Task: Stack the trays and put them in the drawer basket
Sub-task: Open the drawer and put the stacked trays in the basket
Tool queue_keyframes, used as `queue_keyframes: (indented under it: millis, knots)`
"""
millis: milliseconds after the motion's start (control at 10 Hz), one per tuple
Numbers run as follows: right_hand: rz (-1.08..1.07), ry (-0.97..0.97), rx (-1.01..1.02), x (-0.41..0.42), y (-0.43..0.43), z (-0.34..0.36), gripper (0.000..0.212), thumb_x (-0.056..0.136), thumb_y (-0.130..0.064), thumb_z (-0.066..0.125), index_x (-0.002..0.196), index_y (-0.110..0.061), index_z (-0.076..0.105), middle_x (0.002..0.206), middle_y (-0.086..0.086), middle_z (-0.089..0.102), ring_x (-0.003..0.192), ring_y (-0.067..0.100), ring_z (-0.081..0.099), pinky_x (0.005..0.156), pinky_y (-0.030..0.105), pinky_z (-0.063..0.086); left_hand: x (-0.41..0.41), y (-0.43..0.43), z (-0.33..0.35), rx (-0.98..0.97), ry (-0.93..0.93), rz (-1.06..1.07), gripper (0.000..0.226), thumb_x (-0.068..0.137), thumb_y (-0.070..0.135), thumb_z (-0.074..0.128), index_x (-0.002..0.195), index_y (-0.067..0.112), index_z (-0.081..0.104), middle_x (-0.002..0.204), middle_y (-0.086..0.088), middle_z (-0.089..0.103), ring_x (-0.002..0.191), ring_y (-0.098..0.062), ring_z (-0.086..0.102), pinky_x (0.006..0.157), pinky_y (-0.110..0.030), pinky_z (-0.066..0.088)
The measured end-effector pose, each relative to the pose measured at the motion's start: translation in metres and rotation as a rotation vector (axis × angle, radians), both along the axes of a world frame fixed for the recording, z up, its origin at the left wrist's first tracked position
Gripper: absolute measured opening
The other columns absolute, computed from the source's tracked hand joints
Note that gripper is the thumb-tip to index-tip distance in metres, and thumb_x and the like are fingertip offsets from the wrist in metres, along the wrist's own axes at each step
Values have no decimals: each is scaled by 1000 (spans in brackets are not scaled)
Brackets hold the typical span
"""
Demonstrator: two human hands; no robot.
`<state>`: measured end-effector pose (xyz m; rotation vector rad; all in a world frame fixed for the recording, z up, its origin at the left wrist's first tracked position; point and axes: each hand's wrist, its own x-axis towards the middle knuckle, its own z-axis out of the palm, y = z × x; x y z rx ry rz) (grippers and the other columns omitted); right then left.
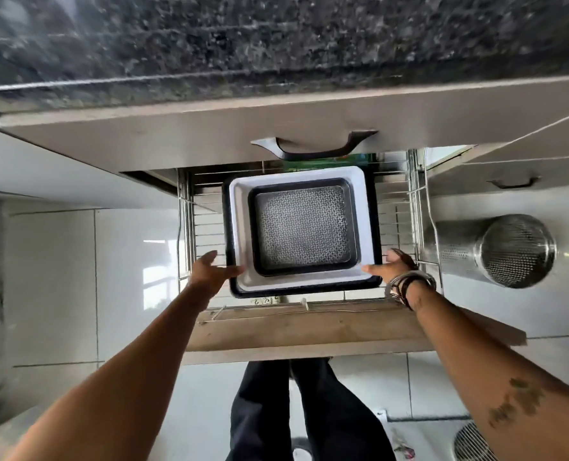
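Item: tray stack [301, 227], frame centre, over wire drawer basket [406, 207]. Left hand [211, 272] and right hand [388, 264] flank near corners, fingers loosely spread, touching rim; firm hold unclear. Stack square-on, equidistant.

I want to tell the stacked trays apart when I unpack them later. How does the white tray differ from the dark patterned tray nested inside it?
The white tray is plain and pale; the dark patterned tray has a black rim and a grey lattice-patterned floor. The white tray is larger, its rim showing all round the dark patterned tray, which sits inside it. Both are rectangular with rounded corners and lie flat in the same stack over the wire drawer basket.
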<state>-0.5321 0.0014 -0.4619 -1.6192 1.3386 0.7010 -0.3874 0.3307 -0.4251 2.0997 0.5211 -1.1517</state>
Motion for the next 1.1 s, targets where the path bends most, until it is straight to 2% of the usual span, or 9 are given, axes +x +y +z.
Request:
queue_keyframes:
  millis: [200, 300, 400, 500, 600, 700, 800, 900, 1100]
  knots:
    - [384, -69, -646, -22, 4, 131, 55, 74, -28, 69, 124, -11, 54, 138, 18, 45, 124, 36, 40, 100, 49, 43, -48, 13, 98, 563, -630, 27, 90, 81, 50, 57, 150, 3, 21, 163, -22, 5, 149, -35, 8, 119, -54, 8]
    - [-45, 36, -879, -60, 8, 189, 80, 72, -40, 61, 140, -8, 34, 150, 22, 30, 132, 42, 32, 101, 58, 37, -77, 46, 141, 723, -291, 379, 104, 81, 52, 54, 153, 1, 1, 163, -22, 5, 150, -37, 9, 118, -56, 8]
    - [-731, 145, -163, -76, 12, 214, 73, 90, -44, 55, 145, -5, 28, 147, 24, 33, 134, 44, 35, 110, 55, 29, -76, 53, 158, 160, 201, 937, 85, 85, 55, 49, 154, 19, 16, 156, -19, 31, 140, -40, 34, 118, -53, 20]
    - [-1284, -138, 498, -67, 10, 222, 75, 87, -56, 46, 144, -10, 33, 136, 24, 47, 126, 45, 44, 107, 66, 28, -54, 37, 165, -278, 465, 1328, 90, 76, 78, 37, 129, 7, 48, 140, -16, 49, 117, -35, 50, 101, -43, 39]
    - [-1301, -144, 555, -44, 3, 226, 88, 77, -66, 38, 139, -4, 37, 147, 24, 41, 136, 46, 33, 112, 67, 16, -39, 37, 166, -362, 486, 1406, 96, 69, 81, 46, 125, 4, 48, 114, -13, 57, 94, -28, 55, 80, -32, 48]
    - [-1346, -163, 577, -20, -12, 223, 96, 73, -69, 39, 145, -6, 30, 154, 20, 32, 142, 45, 25, 116, 65, 7, -11, 37, 166, -473, 503, 1433, 112, 59, 80, 58, 140, 5, 38, 116, -10, 53, 98, -23, 51, 97, -26, 41]
    - [-1321, -273, 611, 13, -29, 214, 102, 74, -74, 37, 148, -4, 24, 156, 19, 29, 142, 44, 26, 116, 64, 9, 29, 22, 164, -561, 447, 1355, 126, 61, 82, 56, 147, -4, 24, 141, -24, 44, 128, -35, 46, 114, -39, 33]
    - [-1293, -412, 621, 56, -38, 207, 109, 73, -78, 38, 152, -8, 10, 160, 16, 17, 145, 38, 22, 115, 63, 9, 67, 5, 166, -634, 357, 1211, 128, 69, 85, 37, 151, -8, 7, 153, -30, 28, 144, -37, 28, 124, -40, 11]
    - [-1109, -625, 649, 107, -44, 206, 97, 79, -79, 26, 153, -19, 7, 163, 5, 9, 149, 23, 14, 116, 60, 2, 112, -14, 178, -674, 219, 1175, 82, 91, 60, 12, 155, 8, 13, 163, -8, 19, 151, -24, 18, 122, -47, 7]
